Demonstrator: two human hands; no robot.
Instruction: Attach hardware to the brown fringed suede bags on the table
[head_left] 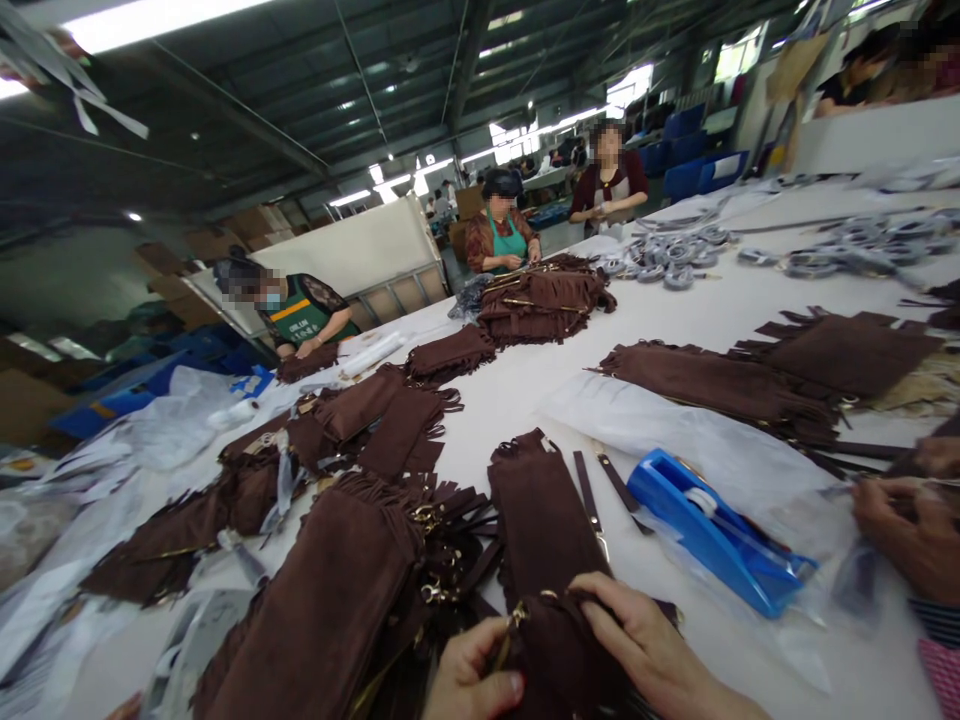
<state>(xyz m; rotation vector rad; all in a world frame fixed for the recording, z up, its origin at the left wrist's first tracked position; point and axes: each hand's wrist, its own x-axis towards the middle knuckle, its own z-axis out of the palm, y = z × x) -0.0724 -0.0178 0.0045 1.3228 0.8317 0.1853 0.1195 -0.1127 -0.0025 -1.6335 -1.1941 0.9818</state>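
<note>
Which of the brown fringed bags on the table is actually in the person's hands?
The bag at the bottom edge: the left hand pinches its gold clasp, the right hand presses its top. The other bags lie untouched.

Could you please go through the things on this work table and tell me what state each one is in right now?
Left hand: closed, pinching the gold clasp.
Right hand: fingers curled over the brown fringed bag, pressing it down.
Brown bag behind it: lying flat, untouched.
Blue tape dispenser: on its side on clear plastic film.
Bag pile: heaped, far across the table.
</note>
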